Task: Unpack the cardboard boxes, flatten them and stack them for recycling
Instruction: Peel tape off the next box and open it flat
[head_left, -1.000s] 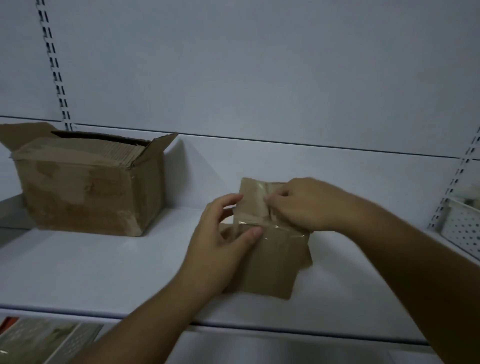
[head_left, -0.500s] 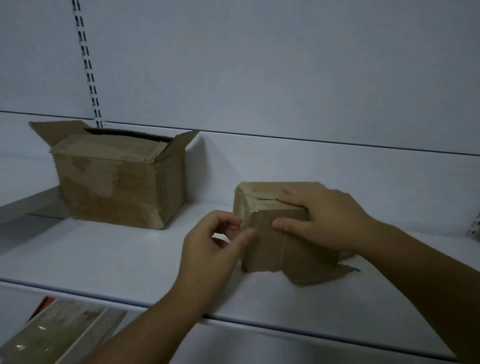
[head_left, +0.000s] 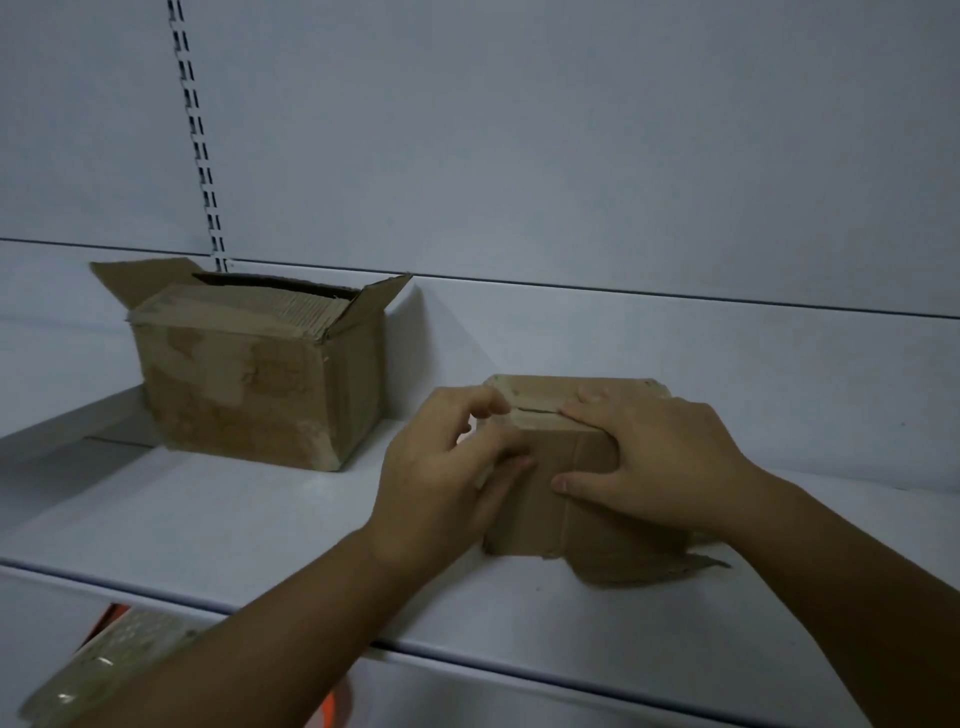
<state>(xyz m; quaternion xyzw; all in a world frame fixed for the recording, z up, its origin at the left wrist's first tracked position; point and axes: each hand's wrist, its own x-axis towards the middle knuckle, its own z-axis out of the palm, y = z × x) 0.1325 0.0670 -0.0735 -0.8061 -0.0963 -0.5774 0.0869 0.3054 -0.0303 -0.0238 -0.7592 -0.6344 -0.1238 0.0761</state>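
Left hand (head_left: 441, 483) in pinch on small box (head_left: 589, 453) corner, right hand (head_left: 662, 467) tight over top.

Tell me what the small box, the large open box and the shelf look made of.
The small box: matte brown cardboard, judging by the torn, ragged flap at its base. The large box: the same cardboard, scuffed, its outer paper peeled in patches. The shelf: probably painted metal; smooth, pale, faintly glossy, with a thin formed front edge.
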